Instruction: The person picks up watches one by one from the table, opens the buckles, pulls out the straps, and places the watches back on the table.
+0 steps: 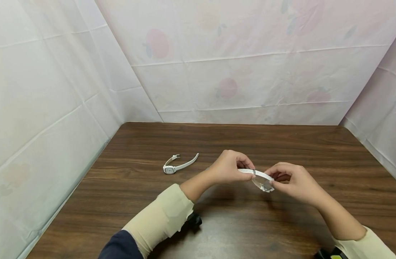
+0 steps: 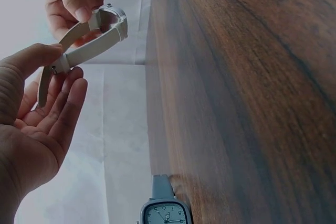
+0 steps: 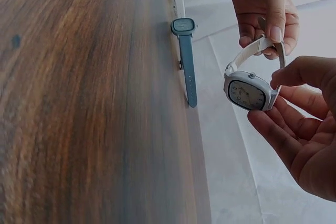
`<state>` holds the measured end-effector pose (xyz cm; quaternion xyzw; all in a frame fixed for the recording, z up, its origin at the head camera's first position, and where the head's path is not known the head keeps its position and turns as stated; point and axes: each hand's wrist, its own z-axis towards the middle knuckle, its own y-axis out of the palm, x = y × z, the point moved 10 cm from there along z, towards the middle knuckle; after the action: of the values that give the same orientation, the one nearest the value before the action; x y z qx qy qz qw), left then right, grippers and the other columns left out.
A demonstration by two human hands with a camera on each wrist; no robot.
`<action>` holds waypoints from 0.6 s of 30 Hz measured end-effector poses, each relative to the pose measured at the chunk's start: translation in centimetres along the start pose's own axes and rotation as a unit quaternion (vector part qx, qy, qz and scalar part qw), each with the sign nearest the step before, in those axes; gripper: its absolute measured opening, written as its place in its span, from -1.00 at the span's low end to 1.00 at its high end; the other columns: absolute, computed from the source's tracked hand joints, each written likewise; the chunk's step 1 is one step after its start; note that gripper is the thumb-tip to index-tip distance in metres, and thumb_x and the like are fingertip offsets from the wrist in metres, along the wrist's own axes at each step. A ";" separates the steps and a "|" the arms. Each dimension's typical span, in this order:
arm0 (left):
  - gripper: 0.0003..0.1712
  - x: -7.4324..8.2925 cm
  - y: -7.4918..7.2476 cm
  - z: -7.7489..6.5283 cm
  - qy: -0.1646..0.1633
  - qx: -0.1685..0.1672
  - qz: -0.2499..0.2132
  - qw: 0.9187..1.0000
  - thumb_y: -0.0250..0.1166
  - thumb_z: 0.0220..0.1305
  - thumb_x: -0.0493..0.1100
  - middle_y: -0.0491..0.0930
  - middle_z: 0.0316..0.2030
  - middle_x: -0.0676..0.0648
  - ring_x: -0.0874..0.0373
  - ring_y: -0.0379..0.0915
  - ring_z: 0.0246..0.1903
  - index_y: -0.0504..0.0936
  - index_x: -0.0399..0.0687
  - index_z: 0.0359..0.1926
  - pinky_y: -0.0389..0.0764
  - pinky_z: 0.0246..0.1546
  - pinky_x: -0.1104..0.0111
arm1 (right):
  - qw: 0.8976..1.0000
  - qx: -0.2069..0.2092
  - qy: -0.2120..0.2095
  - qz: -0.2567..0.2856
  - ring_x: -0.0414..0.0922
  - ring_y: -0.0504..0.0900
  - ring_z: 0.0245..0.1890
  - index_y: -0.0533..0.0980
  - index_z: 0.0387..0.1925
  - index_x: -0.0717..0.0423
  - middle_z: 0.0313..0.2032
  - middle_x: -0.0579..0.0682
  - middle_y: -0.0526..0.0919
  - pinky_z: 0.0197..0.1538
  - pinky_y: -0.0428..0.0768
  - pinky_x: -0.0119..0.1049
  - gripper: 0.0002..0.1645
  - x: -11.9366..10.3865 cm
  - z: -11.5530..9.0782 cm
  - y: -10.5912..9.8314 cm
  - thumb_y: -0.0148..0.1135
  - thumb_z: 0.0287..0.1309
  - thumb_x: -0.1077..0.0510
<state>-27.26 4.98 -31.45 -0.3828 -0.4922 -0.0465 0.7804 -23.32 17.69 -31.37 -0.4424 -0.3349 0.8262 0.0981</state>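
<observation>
A white wristwatch (image 1: 264, 176) is held up above the table between my two hands, its strap bent into a loop. My left hand (image 1: 229, 167) pinches the strap at the buckle, thumb on top; in the left wrist view the strap's free end (image 2: 44, 88) sticks out past the buckle. With thumb and fingers, my right hand (image 1: 296, 182) grips the strap close to the watch case (image 3: 245, 95). The dial faces the camera in the right wrist view.
On the wooden table (image 1: 146, 216), left of my hands, lies another white watch (image 1: 169, 170), its strap undone. A blue-strapped watch (image 3: 184, 26) lies near it, mostly hidden behind my left hand in the head view. Pale printed cloth (image 1: 201, 86) hangs around the table.
</observation>
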 end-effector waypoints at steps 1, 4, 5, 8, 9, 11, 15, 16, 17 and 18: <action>-0.90 0.0 0.0 0.0 -0.001 0.001 -0.003 1.000 0.47 0.07 -0.29 0.66 -0.50 0.12 0.40 0.54 -0.49 0.71 -0.15 -0.36 0.59 -0.43 0.52 | 1.000 -0.002 0.002 0.006 -0.26 0.63 -0.34 0.65 -0.23 0.14 -0.28 -0.03 0.67 -0.31 0.65 -0.40 -0.69 0.0 0.0 0.0 0.39 -0.02 0.48; -0.90 -0.2 -0.2 0.0 -0.001 0.007 -0.012 1.000 0.46 0.07 -0.30 0.66 -0.50 0.11 0.38 0.54 -0.49 0.72 -0.15 -0.35 0.59 -0.43 0.51 | 1.000 -0.002 0.006 0.016 -0.25 0.63 -0.33 0.64 -0.22 0.16 -0.28 0.01 0.67 -0.31 0.66 -0.40 -0.70 0.1 -0.2 -0.1 0.38 -0.01 0.48; -0.91 -0.2 -0.2 -0.1 -0.001 0.008 -0.013 1.000 0.46 0.07 -0.30 0.66 -0.50 0.12 0.38 0.54 -0.49 0.72 -0.15 -0.35 0.59 -0.42 0.50 | 1.000 -0.002 0.006 0.016 -0.25 0.63 -0.33 0.64 -0.22 0.16 -0.28 0.01 0.67 -0.32 0.66 -0.40 -0.71 0.1 -0.2 -0.1 0.37 0.00 0.48; -0.91 -0.4 -0.3 -0.1 -0.004 0.012 -0.021 1.000 0.46 0.07 -0.30 0.65 -0.50 0.13 0.37 0.54 -0.48 0.72 -0.14 -0.35 0.58 -0.42 0.51 | 1.000 -0.002 0.007 0.015 -0.25 0.63 -0.34 0.64 -0.23 0.14 -0.28 -0.01 0.67 -0.32 0.66 -0.39 -0.70 0.2 -0.2 -0.2 0.37 0.00 0.48; -0.91 -0.4 -0.3 -0.1 -0.005 0.013 -0.022 1.000 0.46 0.07 -0.30 0.65 -0.50 0.13 0.36 0.53 -0.49 0.72 -0.15 -0.36 0.57 -0.42 0.51 | 1.000 -0.001 0.008 0.015 -0.25 0.64 -0.34 0.64 -0.23 0.13 -0.28 -0.02 0.67 -0.32 0.66 -0.39 -0.70 0.2 -0.2 -0.2 0.37 0.00 0.48; -0.90 -0.5 -0.3 -0.1 -0.006 0.015 -0.026 1.000 0.46 0.07 -0.30 0.65 -0.50 0.12 0.34 0.53 -0.49 0.72 -0.15 -0.35 0.56 -0.43 0.51 | 1.000 0.000 0.006 0.014 -0.25 0.64 -0.34 0.64 -0.23 0.14 -0.29 -0.02 0.67 -0.32 0.66 -0.39 -0.69 0.2 -0.2 -0.3 0.37 -0.01 0.49; -0.89 -0.5 -0.4 -0.2 0.000 0.020 -0.034 0.999 0.47 0.07 -0.31 0.66 -0.48 0.09 0.34 0.52 -0.50 0.72 -0.18 -0.34 0.59 -0.43 0.50 | 1.000 0.006 -0.003 0.011 -0.26 0.63 -0.35 0.64 -0.23 0.17 -0.29 -0.02 0.66 -0.33 0.65 -0.42 -0.69 0.1 -0.3 -0.4 0.37 -0.03 0.50; -0.89 -0.5 -0.5 -0.2 0.001 0.022 -0.036 0.999 0.46 0.07 -0.32 0.66 -0.48 0.07 0.35 0.52 -0.49 0.72 -0.18 -0.33 0.60 -0.42 0.50 | 1.000 0.007 -0.007 0.010 -0.26 0.63 -0.35 0.64 -0.23 0.18 -0.29 -0.02 0.66 -0.33 0.65 -0.42 -0.69 0.1 -0.3 -0.5 0.37 -0.03 0.51; -0.89 -0.5 -0.5 -0.2 0.002 0.024 -0.039 0.999 0.46 0.07 -0.32 0.66 -0.47 0.06 0.37 0.52 -0.49 0.72 -0.19 -0.33 0.61 -0.40 0.49 | 1.000 0.008 -0.009 0.010 -0.27 0.63 -0.35 0.64 -0.23 0.18 -0.30 -0.02 0.66 -0.33 0.65 -0.43 -0.69 0.1 -0.3 -0.5 0.37 -0.04 0.51; -0.89 -0.5 -0.6 -0.3 0.002 0.025 -0.043 0.999 0.46 0.07 -0.33 0.67 -0.47 0.05 0.37 0.53 -0.49 0.72 -0.20 -0.33 0.62 -0.39 0.48 | 1.000 0.009 -0.010 0.010 -0.27 0.63 -0.34 0.64 -0.23 0.18 -0.30 -0.02 0.66 -0.33 0.65 -0.43 -0.68 0.1 -0.3 -0.5 0.37 -0.04 0.51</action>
<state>-27.59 4.27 -31.63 -0.3414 -0.5080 -0.0686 0.7878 -23.25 18.28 -31.23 -0.4364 -0.3235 0.8347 0.0902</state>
